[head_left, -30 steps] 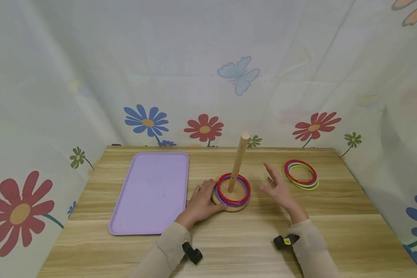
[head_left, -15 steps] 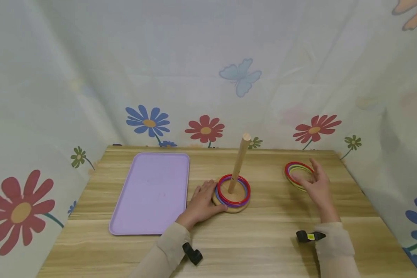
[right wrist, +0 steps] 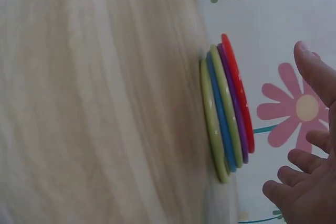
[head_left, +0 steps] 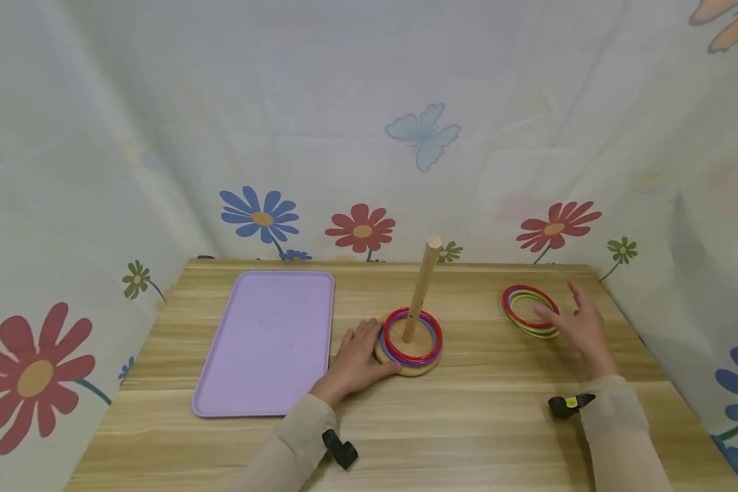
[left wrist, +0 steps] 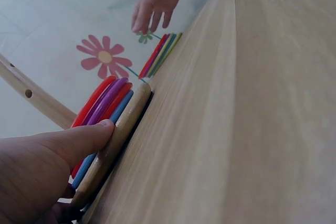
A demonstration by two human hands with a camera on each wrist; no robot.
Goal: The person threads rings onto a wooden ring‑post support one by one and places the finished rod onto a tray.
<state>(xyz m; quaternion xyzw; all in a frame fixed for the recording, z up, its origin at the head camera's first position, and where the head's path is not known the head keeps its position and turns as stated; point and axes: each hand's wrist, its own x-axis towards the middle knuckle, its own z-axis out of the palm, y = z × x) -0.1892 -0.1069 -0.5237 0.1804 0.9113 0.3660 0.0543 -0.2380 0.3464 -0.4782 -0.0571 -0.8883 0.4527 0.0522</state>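
Observation:
A round wooden base with an upright peg stands mid-table. Several rings lie around the peg, a red ring on top, then purple, red and blue in the left wrist view. My left hand grips the base at its left edge; its thumb lies against the rings' side and the base rim. Over the right edge of a second ring stack, my right hand hovers with fingers spread, holding nothing. That stack shows red, purple, green and blue rings, lying flat on the table.
A purple tray lies on the left of the wooden table. Behind and beside the table hangs a white curtain printed with flowers and butterflies.
My right hand has moved right, from beside the peg to over the second ring stack, then slightly past it to the right. The left hand and the base stay in place.

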